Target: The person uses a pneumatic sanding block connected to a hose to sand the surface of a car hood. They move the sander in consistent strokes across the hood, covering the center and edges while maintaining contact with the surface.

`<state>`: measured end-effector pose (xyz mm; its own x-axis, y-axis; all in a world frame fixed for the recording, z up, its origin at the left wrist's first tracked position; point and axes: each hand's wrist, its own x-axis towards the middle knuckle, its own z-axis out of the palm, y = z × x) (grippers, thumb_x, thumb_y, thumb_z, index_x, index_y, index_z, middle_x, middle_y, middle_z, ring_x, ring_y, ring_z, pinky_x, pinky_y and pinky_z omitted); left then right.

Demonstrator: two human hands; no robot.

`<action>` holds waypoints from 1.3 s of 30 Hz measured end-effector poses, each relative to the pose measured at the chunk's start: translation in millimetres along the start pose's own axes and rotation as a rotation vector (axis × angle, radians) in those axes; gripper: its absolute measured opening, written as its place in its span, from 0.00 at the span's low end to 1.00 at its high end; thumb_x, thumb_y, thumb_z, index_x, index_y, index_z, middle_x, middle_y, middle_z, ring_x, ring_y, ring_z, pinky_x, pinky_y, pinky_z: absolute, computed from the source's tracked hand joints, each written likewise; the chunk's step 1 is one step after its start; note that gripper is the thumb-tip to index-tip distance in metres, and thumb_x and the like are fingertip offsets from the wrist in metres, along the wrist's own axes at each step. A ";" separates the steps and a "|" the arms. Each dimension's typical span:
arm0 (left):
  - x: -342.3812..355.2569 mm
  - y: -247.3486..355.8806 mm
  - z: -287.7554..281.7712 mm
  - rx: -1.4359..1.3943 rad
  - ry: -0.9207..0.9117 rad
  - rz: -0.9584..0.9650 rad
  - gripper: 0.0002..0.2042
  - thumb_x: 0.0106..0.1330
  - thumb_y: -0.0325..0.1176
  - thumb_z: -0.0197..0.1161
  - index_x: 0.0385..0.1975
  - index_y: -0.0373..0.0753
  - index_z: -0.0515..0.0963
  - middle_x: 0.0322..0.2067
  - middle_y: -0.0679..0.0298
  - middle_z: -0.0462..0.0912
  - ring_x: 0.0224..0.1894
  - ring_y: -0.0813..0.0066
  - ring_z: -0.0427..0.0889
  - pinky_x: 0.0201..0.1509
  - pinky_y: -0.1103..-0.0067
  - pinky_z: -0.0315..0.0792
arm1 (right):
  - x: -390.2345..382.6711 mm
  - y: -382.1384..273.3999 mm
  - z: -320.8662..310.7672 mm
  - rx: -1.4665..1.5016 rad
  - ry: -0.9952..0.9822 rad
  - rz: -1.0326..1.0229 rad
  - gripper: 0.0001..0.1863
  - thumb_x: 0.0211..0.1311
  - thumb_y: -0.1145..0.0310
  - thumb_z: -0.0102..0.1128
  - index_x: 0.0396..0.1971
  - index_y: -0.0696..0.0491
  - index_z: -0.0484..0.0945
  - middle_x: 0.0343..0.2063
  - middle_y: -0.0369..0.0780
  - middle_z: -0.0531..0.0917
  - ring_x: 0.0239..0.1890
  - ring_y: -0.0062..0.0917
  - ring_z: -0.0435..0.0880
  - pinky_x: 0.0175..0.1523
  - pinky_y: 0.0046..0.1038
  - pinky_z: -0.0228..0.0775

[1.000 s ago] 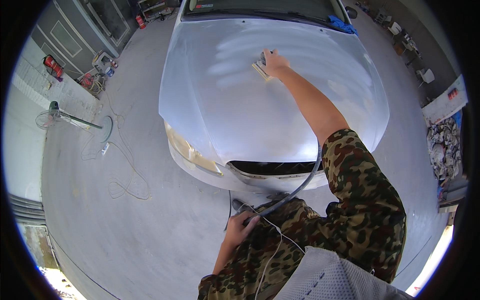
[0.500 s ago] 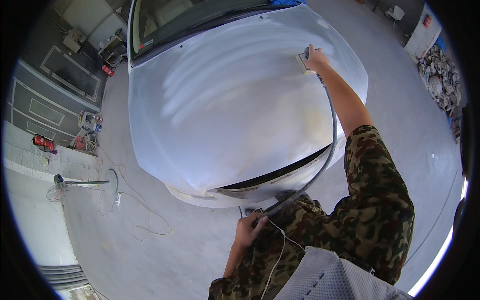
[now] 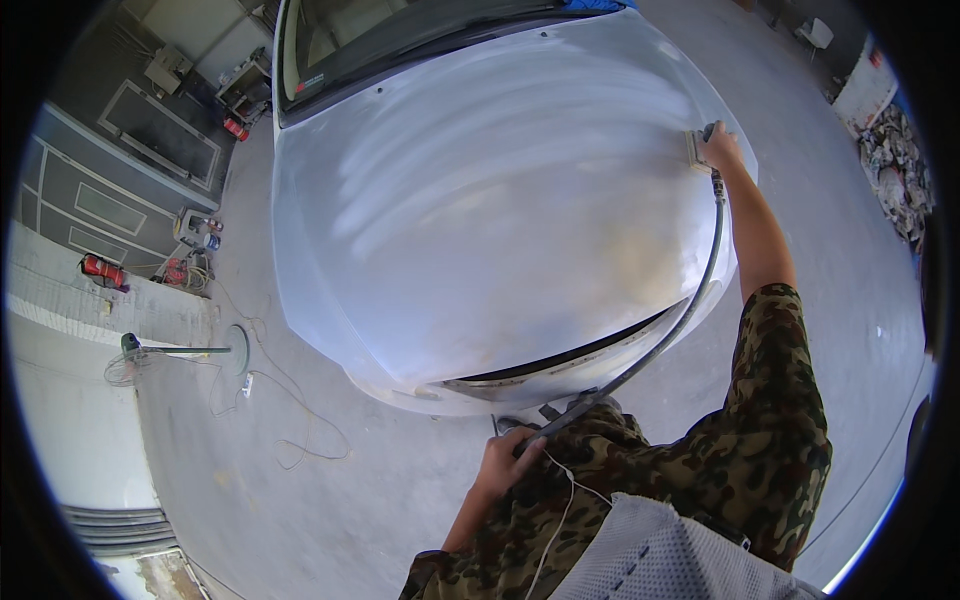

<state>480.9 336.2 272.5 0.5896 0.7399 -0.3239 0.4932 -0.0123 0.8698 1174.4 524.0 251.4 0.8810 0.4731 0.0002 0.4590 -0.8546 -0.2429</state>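
Note:
My right hand (image 3: 720, 150) is wrapped round a sander (image 3: 694, 152) with a flat rectangular pad, which rests on the car hood (image 3: 480, 230) near its right edge. The hood is pale grey and dusty, with curved whitish streaks and a yellowish patch at the front right. From the sander a dark hose (image 3: 672, 335) runs down past the front of the car to my body. My left hand (image 3: 508, 458) is closed round that hose low in front of me; its fingertips are partly hidden. A thin white cord hangs beside it.
At left, a round-based stand (image 3: 236, 348) and loose cable lie on the floor. A red fire extinguisher (image 3: 103, 271) is by the left wall, another (image 3: 236, 129) farther back. Crumpled sheeting (image 3: 897, 175) is heaped at the right. Blue material (image 3: 597, 5) sits by the windshield (image 3: 350, 30).
My right hand has slid the sander right and slightly toward me, to the hood's right edge. The hose has swung right with it. My left hand keeps its hold.

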 end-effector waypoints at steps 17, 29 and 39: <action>-46.4 -11.8 -37.1 -0.093 0.130 0.007 0.13 0.71 0.40 0.67 0.39 0.35 0.84 0.28 0.51 0.85 0.29 0.53 0.86 0.37 0.70 0.77 | -147.8 -276.2 -5.3 -0.099 -0.049 -0.556 0.30 0.64 0.57 0.62 0.64 0.46 0.65 0.58 0.52 0.74 0.51 0.51 0.86 0.51 0.47 0.82; -110.3 -32.8 -37.5 -0.181 0.297 -0.015 0.13 0.70 0.42 0.67 0.38 0.36 0.85 0.26 0.54 0.86 0.29 0.56 0.87 0.37 0.70 0.77 | -354.3 -444.9 18.4 -0.123 -0.133 -1.091 0.33 0.64 0.49 0.63 0.66 0.43 0.64 0.56 0.50 0.75 0.48 0.51 0.86 0.50 0.48 0.80; -128.6 -8.1 -40.6 -0.206 0.337 -0.027 0.13 0.70 0.41 0.68 0.37 0.36 0.84 0.26 0.54 0.86 0.28 0.58 0.86 0.37 0.71 0.77 | -419.7 -464.7 -3.6 -0.098 -0.218 -1.222 0.34 0.63 0.50 0.66 0.66 0.38 0.64 0.56 0.48 0.75 0.51 0.48 0.85 0.50 0.45 0.80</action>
<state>375.1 268.4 322.2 0.3183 0.9178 -0.2375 0.3469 0.1204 0.9301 591.7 721.8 367.7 -0.1618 0.9867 0.0121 0.9790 0.1621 -0.1239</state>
